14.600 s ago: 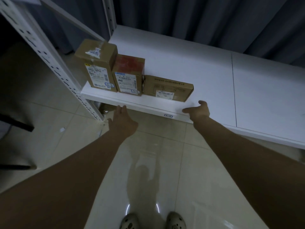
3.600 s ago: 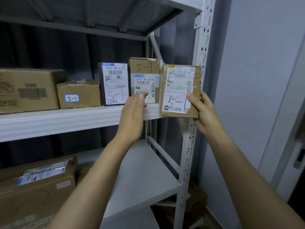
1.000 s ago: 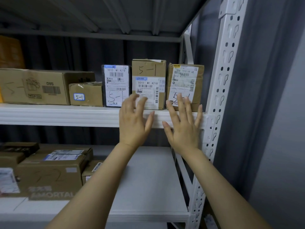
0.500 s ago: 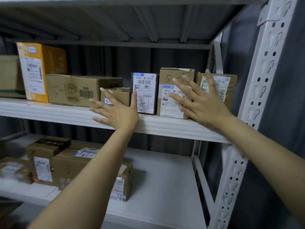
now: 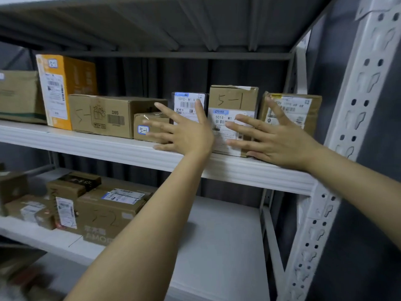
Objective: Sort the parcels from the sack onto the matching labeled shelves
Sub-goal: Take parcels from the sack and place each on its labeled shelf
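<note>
compared with half a second ago, the view has been brought closer to the upper shelf [image 5: 104, 146], and the row of parcels is seen larger and lower in the frame; the left hand [image 5: 184, 131] has been shifted right, so that it now lies in front of the small box [image 5: 147, 129] and the white-labelled parcel [image 5: 186, 101], while the right hand [image 5: 275, 140] is held in front of the tall box [image 5: 233, 101] and the rightmost parcel [image 5: 303, 111], much as before. both hands are spread flat with fingers splayed and nothing is gripped; whether the parcel faces are actually touched cannot be told. the rightmost parcel, which was held in the hands 3.6 s ago, is now found standing on the upper shelf at its right end, just beside the white upright post [image 5: 355, 118]. "5-1" is written by hand on the tall box, above a label on which "501e- m1" can be read; the same "501e- m1" is printed on the white-labelled parcel. a blue-edged sticker marked "5-1" is carried by the small box. "d9s" and a barcode are printed on the long carton [image 5: 104, 116], with "5-" scrawled at its left. an orange box [image 5: 65, 83] is stood further left. on the lower shelf [image 5: 217, 246] a large carton [image 5: 108, 216] marked "5-2" is seen; its other print is too blurred to be read.
</note>
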